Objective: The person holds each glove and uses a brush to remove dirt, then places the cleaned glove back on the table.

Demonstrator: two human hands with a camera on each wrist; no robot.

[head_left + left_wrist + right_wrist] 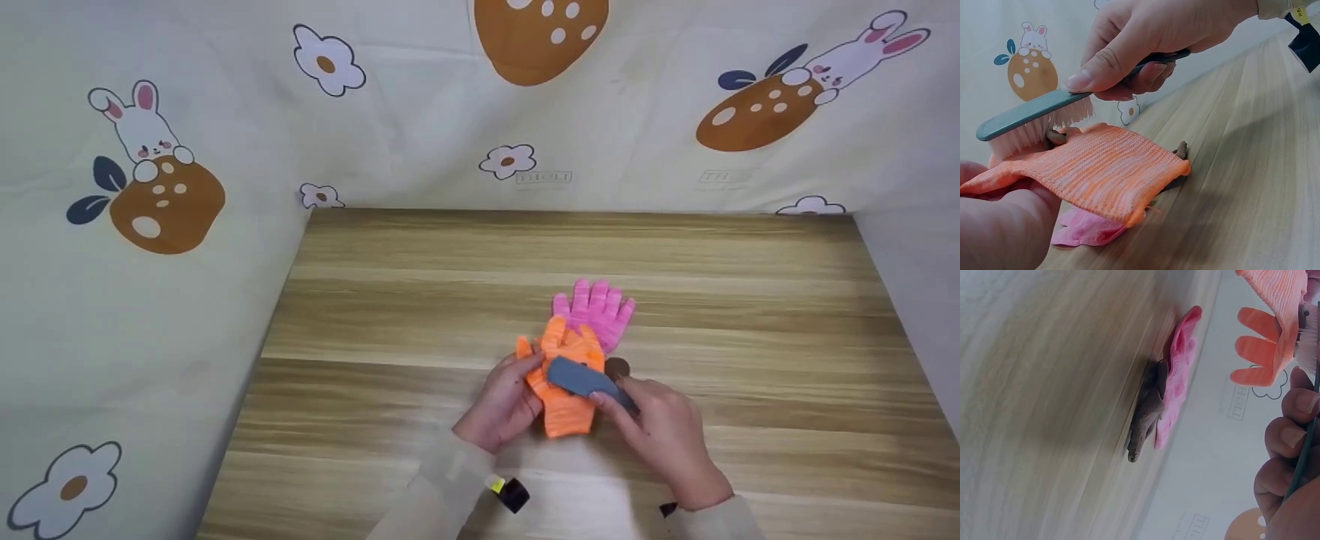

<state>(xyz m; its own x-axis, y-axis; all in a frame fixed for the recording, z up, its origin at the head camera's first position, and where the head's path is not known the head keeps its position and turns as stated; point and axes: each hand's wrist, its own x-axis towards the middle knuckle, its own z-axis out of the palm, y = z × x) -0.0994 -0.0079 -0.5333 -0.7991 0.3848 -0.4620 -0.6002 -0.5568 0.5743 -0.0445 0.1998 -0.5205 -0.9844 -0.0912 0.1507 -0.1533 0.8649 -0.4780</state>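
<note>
My left hand (501, 401) holds up an orange knit glove (568, 416), thumb along its edge and the other fingers partly hidden. In my right hand (671, 431) is a blue-grey brush (579, 376), gripped by its handle. Its pale bristles (1019, 138) face down against the glove's finger end, as the left wrist view shows. A small brown lump (1057, 136) shows right beside the bristles. Beyond the orange glove, a pink knit glove (596, 315) lies spread on the table, partly covered in the head view.
A larger brown lumpy piece (1148, 410) lies on the wooden table (375, 420) against the pink glove. Pale cloth with rabbit and flower prints (420, 97) stands along the table's back and sides. Black wrist devices (514, 495) show near both sleeves.
</note>
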